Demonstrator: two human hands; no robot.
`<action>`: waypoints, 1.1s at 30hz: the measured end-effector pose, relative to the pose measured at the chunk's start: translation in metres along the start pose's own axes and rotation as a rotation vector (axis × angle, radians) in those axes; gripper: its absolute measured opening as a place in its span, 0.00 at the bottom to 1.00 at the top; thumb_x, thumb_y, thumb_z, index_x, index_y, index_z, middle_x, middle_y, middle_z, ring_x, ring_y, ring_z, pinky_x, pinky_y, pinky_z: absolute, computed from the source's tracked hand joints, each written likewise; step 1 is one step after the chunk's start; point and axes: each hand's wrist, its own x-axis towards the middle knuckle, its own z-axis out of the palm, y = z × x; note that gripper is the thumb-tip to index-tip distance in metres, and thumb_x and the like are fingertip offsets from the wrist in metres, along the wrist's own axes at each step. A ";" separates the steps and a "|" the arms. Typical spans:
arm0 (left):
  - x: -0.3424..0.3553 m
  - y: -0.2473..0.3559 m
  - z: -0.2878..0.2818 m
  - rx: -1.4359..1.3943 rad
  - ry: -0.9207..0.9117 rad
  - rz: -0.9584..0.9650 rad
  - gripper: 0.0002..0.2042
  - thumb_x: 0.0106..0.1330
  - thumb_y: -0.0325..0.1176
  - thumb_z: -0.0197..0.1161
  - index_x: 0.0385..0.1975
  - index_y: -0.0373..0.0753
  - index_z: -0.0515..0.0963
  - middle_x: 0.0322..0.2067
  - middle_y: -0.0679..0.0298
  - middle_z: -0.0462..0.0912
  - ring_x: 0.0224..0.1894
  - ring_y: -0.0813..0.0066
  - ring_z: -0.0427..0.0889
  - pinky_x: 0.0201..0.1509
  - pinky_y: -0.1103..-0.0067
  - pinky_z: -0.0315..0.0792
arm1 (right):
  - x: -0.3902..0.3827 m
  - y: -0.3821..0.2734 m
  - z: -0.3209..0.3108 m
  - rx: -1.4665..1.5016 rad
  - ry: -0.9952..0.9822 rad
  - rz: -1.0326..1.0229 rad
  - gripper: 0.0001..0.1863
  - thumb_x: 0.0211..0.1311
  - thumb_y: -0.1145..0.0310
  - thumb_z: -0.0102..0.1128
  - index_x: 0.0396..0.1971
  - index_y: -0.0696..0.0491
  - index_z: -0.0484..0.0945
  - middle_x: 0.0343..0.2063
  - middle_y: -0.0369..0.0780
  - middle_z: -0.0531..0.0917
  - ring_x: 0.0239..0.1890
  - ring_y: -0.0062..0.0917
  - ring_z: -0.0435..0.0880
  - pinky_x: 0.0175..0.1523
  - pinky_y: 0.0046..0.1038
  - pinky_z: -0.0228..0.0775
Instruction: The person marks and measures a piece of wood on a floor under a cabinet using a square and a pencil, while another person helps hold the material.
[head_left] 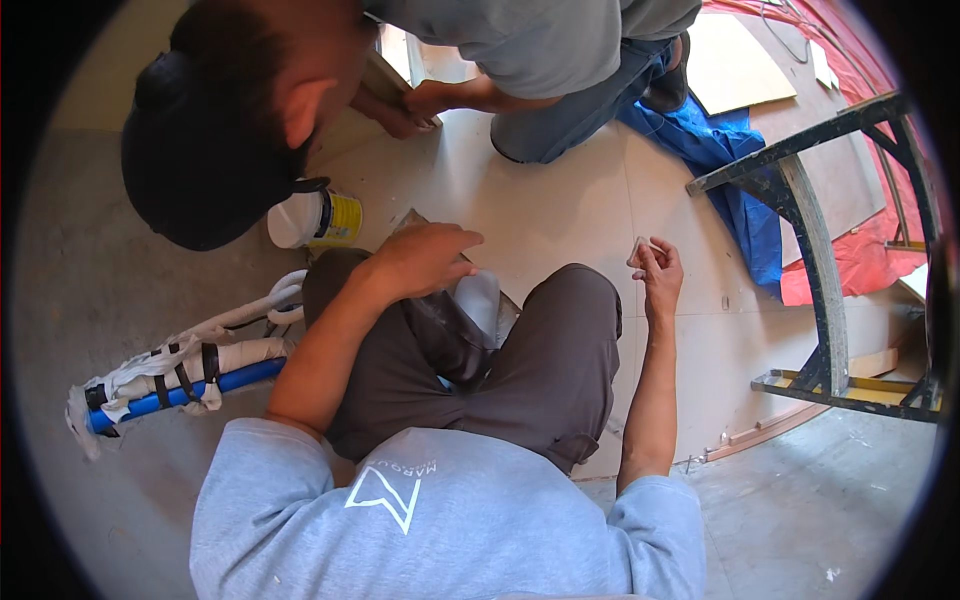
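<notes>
Left hand point(425, 260) held above left leg point(335, 272); fingers loosely extended, thumb parted, nothing seen gripped, palm hidden. Small pale piece point(636, 253) pinched by thumb and fingertips of right hand point(662, 275), apparently to keep its faces uncovered; forearm extended forward beside right knee point(580, 287). Bucket point(340, 220) placed beyond left leg, perhaps for easy reach. Farther, narrow board point(388, 82) gripped by co-worker's hands point(428, 99), presumably for steadying.

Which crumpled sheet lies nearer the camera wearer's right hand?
The creased blue sheet: it lies between the right hand, which pinches a small, flat, pale piece, and the creased red sheet.
</notes>
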 end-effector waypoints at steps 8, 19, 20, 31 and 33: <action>0.022 0.056 0.006 -0.673 0.097 0.149 0.18 0.66 0.41 0.59 0.45 0.31 0.74 0.33 0.49 0.81 0.36 0.61 0.82 0.41 0.72 0.73 | -0.083 -0.122 0.091 -0.105 -0.497 -0.221 0.29 0.55 0.78 0.65 0.57 0.56 0.65 0.35 0.41 0.81 0.33 0.22 0.81 0.36 0.21 0.75; 0.014 0.053 0.005 -0.470 0.217 0.131 0.11 0.63 0.35 0.62 0.38 0.36 0.75 0.29 0.58 0.81 0.32 0.65 0.81 0.38 0.73 0.73 | -0.097 -0.155 0.070 -0.395 -0.400 -0.526 0.38 0.50 0.76 0.69 0.63 0.54 0.62 0.50 0.43 0.76 0.48 0.29 0.78 0.49 0.28 0.73; 0.007 0.060 -0.001 -0.392 0.252 0.147 0.11 0.62 0.37 0.63 0.36 0.36 0.75 0.29 0.57 0.81 0.33 0.61 0.80 0.38 0.70 0.73 | -0.079 -0.164 0.040 -0.511 -0.254 -0.613 0.36 0.52 0.74 0.69 0.62 0.55 0.64 0.50 0.43 0.76 0.49 0.29 0.78 0.50 0.29 0.72; -0.039 0.087 -0.012 -0.067 0.683 0.372 0.19 0.48 0.25 0.70 0.42 0.39 0.78 0.40 0.58 0.80 0.43 0.61 0.80 0.44 0.71 0.75 | 0.038 -0.264 -0.253 -1.679 0.629 -0.745 0.39 0.56 0.56 0.62 0.64 0.57 0.59 0.60 0.53 0.66 0.64 0.46 0.62 0.68 0.41 0.52; -0.027 0.091 -0.008 -0.082 0.670 0.458 0.20 0.49 0.25 0.69 0.45 0.39 0.77 0.40 0.58 0.80 0.42 0.61 0.79 0.44 0.71 0.74 | 0.044 -0.255 -0.243 -1.802 0.579 -0.570 0.38 0.56 0.54 0.62 0.62 0.59 0.62 0.59 0.54 0.68 0.62 0.47 0.64 0.66 0.42 0.55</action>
